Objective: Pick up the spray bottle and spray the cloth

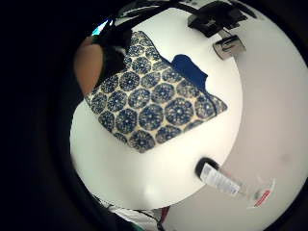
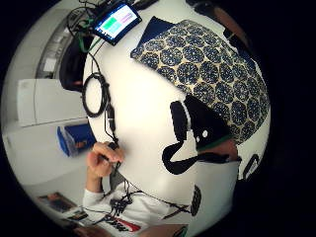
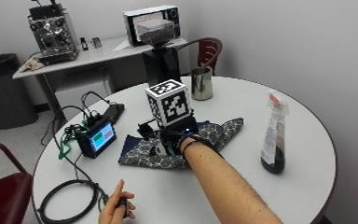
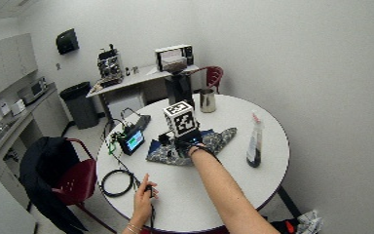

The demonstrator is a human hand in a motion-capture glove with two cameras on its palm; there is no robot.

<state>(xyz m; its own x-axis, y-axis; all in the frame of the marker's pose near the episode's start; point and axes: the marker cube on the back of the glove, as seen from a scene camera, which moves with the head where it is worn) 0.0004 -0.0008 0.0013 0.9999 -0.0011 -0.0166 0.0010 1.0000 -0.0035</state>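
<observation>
Right now I see the spray bottle (image 3: 274, 138), clear plastic with dark liquid low inside, upright at the right of the outside view on the round white table (image 3: 241, 186). Centre frame, my gloved right hand (image 3: 178, 140) hovers over the crumpled blue-patterned cloth (image 3: 219, 132), arm stretched forward. I cannot tell how its fingers are set.

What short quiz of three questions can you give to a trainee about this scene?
1. True or false: the right hand holds the bottle.
2. The cloth is: A plain white; B patterned blue and cream; C red.
3. Fill in: the steel cup stands on the ____.

Key: 1 false, the hand is over the cloth and the bottle stands apart, upright; 2 B; 3 table.
</observation>
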